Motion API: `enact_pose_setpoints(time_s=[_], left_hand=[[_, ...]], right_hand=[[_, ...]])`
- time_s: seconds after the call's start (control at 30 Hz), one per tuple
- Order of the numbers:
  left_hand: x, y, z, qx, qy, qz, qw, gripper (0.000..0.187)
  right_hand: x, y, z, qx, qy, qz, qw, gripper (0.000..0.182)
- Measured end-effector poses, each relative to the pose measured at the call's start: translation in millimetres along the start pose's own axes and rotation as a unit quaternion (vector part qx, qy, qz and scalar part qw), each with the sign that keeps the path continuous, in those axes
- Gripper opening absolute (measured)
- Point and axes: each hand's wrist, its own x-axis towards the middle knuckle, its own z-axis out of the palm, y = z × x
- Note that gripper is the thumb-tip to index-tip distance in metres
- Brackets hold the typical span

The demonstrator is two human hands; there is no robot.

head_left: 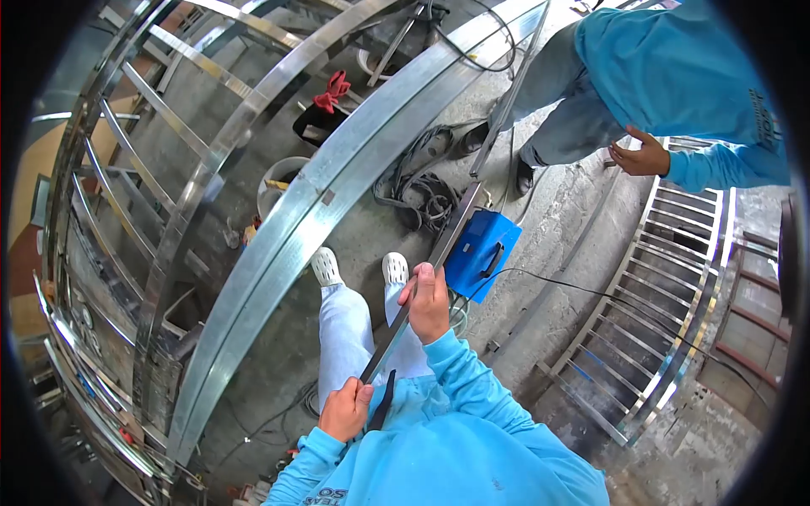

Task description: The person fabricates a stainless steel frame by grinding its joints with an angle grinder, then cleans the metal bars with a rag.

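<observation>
The person's left hand [344, 410] was closed around the near end of a long flat metal strip [439, 249], close against the blue shirt [456, 447]. The right hand [428, 302] was clamped on the same strip farther along it, fingers wrapped over its edge. The strip ran up and away from the body, passing over the person's legs and white shoes [326, 266], and reached toward a co-worker [675, 76] standing at the far end; how its far end was held could not be told. The co-worker's one visible hand [639, 155] hung half open, holding nothing.

Just beside the strip, to the right of the right hand, a blue welding machine [483, 253] stood on the concrete floor [548, 219] with a black cable [574, 287] leading off it. A coil of cables [422, 190] lay beyond the shoes. A wide curved metal frame [337, 185] arched across the left, with barred metalwork behind it. A barred gate panel [666, 287] lay flat on the floor at the right
</observation>
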Motion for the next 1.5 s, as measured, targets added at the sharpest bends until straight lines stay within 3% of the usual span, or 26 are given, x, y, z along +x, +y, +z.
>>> enact_pose_setpoints(time_s=[0.43, 0.53, 0.6, 0.67, 0.73, 0.93, 1.1, 1.2, 1.4, 1.43, 1.5], left_hand=[[1, -16, 41, -0.025, 0.025, -0.008, 0.999, 0.046], [-3, -38, 47, 0.005, 0.036, -0.033, 0.999, 0.048], [-7, -59, 51, 0.032, 0.043, -0.055, 0.997, 0.049], [-12, -80, 53, 0.062, 0.038, -0.079, 0.994, 0.051], [-15, -91, 55, 0.056, 0.034, -0.101, 0.993, 0.053], [-21, -106, 64, 0.065, 0.011, -0.142, 0.988, 0.055], [-22, -109, 70, 0.064, -0.007, -0.154, 0.986, 0.054], [-20, -107, 69, 0.063, -0.011, -0.153, 0.986, 0.053], [-11, -105, 67, 0.063, -0.006, -0.134, 0.989, 0.053], [-10, -104, 68, 0.062, -0.005, -0.132, 0.989, 0.053], [-8, -102, 68, 0.061, -0.003, -0.128, 0.990, 0.053]], right_hand=[[-3, 5, -20, 0.005, -0.059, -0.010, 0.998, 0.042], [20, 37, -44, 0.017, -0.013, -0.017, 1.000, 0.041], [62, 21, -64, 0.020, 0.112, -0.045, 0.992, 0.031], [103, 1, -72, -0.046, 0.152, -0.220, 0.963, 0.028], [115, -36, -67, -0.094, 0.133, -0.240, 0.957, 0.026], [141, -48, -59, -0.028, 0.156, -0.245, 0.956, 0.023], [152, -44, -64, 0.086, 0.126, -0.171, 0.973, 0.012], [149, -56, -63, 0.254, 0.021, -0.048, 0.966, 0.007], [148, -56, -46, 0.352, 0.060, 0.007, 0.934, 0.011], [154, -44, -46, 0.329, 0.067, -0.027, 0.941, 0.010], [160, -33, -35, 0.137, 0.212, -0.165, 0.953, 0.010]])
